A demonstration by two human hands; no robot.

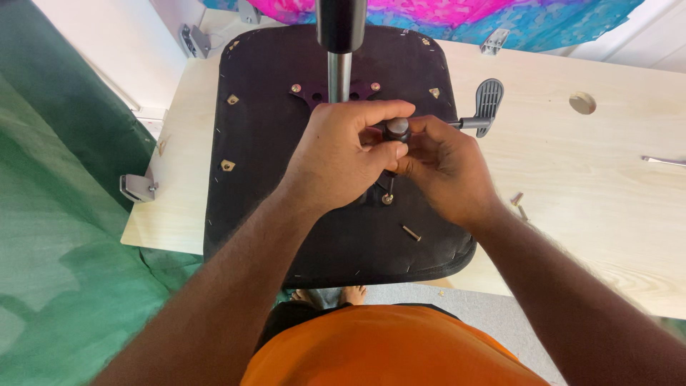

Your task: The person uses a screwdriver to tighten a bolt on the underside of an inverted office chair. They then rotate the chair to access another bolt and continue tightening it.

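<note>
My left hand [343, 154] and right hand [443, 168] meet over the upturned chair seat [286, 143], its dark underside matte and stapled at the edges, on the pale wooden table [586, 179]. Both grips close around a round black screwdriver handle [397, 129] at mid-seat. A loose brass bolt [411, 232] lies nearer me.

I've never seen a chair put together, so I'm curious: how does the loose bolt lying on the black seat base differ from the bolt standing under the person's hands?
The loose bolt lies flat on the seat base, untouched and in full view. The standing bolt is upright, its washered head against the base, right under the left hand and right hand, which grip a dark tool handle above it. Both bolts look metallic and similarly small.
</note>
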